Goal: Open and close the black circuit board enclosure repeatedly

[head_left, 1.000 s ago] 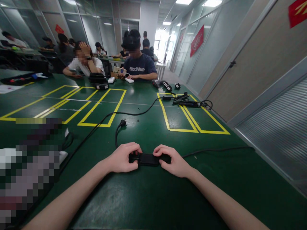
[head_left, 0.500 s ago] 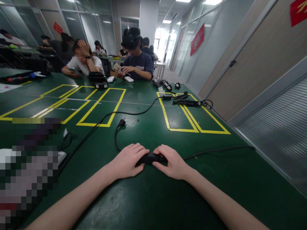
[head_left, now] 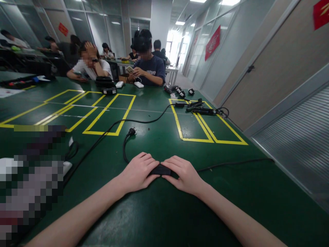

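Adapter (head_left: pixel 163 170) in narrow grip of left hand (head_left: pixel 141 172) and right hand (head_left: pixel 184 174); plug (head_left: pixel 132 131) at 11 o'clock, unconnected on table (head_left: pixel 164 212); seating of cord (head_left: pixel 124 149) hidden, completion unclear.

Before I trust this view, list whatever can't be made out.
All in the head view:
Black block: left end, hidden by the left hand.
Plug cord: inner end, hidden behind the left hand.
Right-side cable: whether it meets the block, hidden by the right hand.
Items at far left: pixelated and cut by the left edge.
Red banner: its yellow marking, cut by the right edge.
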### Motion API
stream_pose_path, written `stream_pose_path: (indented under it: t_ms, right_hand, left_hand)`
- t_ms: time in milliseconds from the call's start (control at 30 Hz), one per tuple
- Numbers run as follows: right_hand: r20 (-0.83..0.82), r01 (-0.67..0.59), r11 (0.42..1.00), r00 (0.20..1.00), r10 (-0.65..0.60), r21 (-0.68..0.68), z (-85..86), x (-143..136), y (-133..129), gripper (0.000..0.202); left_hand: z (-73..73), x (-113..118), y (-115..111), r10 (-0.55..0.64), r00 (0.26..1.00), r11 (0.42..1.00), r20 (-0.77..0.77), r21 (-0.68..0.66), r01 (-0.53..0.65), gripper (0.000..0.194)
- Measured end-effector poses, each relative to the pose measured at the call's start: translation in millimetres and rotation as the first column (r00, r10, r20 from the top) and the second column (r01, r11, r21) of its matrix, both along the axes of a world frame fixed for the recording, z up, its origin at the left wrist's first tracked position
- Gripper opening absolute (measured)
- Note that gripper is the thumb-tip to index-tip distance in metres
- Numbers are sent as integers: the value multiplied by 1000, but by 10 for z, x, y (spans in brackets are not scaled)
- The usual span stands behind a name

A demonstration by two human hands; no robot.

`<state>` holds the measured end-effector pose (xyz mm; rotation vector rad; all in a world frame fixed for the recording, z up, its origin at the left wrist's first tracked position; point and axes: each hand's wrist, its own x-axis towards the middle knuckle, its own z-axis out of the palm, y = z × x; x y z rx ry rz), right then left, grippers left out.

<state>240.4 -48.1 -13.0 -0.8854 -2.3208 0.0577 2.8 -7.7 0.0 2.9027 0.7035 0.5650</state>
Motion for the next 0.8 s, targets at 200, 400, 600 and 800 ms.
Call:
stream_pose_path:
  t_ms: [200, 400, 600, 800]
  right_hand:
    - [-16, -84, 993, 996, 85, 81, 14, 4, 10, 25]
    - [22, -126, 968, 992, 124, 219, 65, 10, -9, 26]
    - [13, -20, 999, 1000, 21, -25, 40, 39, 2, 26]
    - [-63, -30, 945, 998, 10, -326, 54, 32, -9, 30]
  left_hand:
    - [34, 20, -44, 67, 997, 994, 30, -88, -64, 36]
    - [74, 41, -61, 219, 975, 922, -35, -321, -218, 40]
    - [3, 46, -60, 268, 962, 934, 57, -259, -245, 39]
    - [-44, 51, -57, 157, 985, 988, 74, -30, -155, 38]
